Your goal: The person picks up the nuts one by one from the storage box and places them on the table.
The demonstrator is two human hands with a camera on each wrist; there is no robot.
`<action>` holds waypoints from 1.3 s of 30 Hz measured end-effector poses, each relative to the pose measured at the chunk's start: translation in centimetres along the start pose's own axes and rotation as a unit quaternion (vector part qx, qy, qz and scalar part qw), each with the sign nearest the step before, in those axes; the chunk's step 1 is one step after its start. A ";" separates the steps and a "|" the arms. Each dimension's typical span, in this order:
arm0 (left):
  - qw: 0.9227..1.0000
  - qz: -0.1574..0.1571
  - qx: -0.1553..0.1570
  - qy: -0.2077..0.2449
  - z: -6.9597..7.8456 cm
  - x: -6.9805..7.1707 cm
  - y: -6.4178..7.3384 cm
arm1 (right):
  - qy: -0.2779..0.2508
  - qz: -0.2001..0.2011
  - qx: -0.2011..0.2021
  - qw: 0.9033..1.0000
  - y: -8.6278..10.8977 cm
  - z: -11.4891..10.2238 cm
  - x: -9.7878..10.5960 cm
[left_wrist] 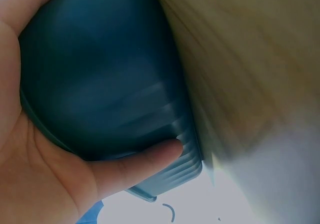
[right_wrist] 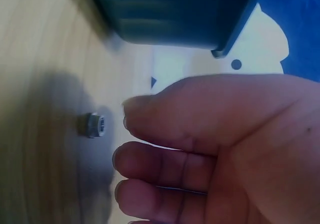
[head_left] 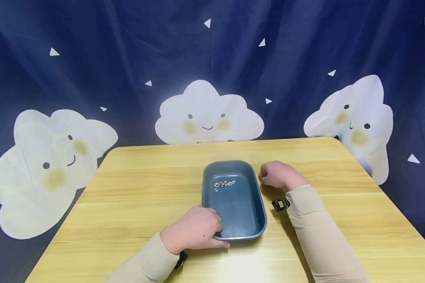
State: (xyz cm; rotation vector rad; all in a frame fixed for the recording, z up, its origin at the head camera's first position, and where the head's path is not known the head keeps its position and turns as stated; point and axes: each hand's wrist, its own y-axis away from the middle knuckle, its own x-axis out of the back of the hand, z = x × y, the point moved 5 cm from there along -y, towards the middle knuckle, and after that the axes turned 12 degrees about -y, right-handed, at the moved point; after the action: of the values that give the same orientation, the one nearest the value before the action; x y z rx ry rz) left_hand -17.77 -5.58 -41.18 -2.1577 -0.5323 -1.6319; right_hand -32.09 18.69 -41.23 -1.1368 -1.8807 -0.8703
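My left hand (head_left: 197,228) grips the near left corner of a dark blue-green plastic tray (head_left: 233,236). Its thumb (left_wrist: 137,164) lies along the outside wall in the left wrist view, and the fingers reach over the rim to the inside. Several small shiny metal nuts (head_left: 222,184) lie in the tray's left far part. Beyond the tray's right side, my right hand (head_left: 279,175) hovers low over the table with bent fingers and holds nothing. Just off its fingertips, a single metal nut (right_wrist: 95,125) lies on the wood in the right wrist view; the hand hides it in the head view.
The tray stands on a light wood-grain table (head_left: 145,184) with rounded far corners. Behind it hangs a dark blue curtain (head_left: 134,47) printed with white clouds. A small black device (head_left: 281,204) is on the right wrist.
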 end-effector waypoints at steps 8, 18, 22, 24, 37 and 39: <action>1.000 -0.002 -0.001 -0.006 0.0 -0.2 -0.1 | -0.003 0.014 0.000 1.000 0.6 -1.0 0.9; 1.000 -0.004 -0.003 -0.008 0.1 -0.1 -0.1 | -0.003 0.036 0.023 0.999 1.3 -2.5 1.8; 1.000 -0.004 -0.006 -0.010 0.1 -0.2 -0.1 | -0.005 0.048 0.032 0.998 1.7 -3.2 2.0; 1.000 -0.006 -0.006 -0.009 0.1 -0.3 -0.1 | -0.005 0.054 0.038 0.998 1.8 -3.6 2.1; 1.000 -0.012 -0.003 0.003 0.0 -0.4 -0.1 | -0.002 0.082 0.067 0.994 2.9 -6.7 2.8; 1.000 -0.013 -0.002 0.004 0.0 -0.4 -0.1 | 0.000 0.086 0.076 0.993 3.0 -7.2 2.8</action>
State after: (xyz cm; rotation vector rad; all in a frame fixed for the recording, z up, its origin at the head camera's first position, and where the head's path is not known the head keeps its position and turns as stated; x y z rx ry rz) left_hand -17.90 -5.53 -41.59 -2.1538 -0.5575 -1.6557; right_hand -28.42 14.90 -34.89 -1.1836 -1.7861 -0.6208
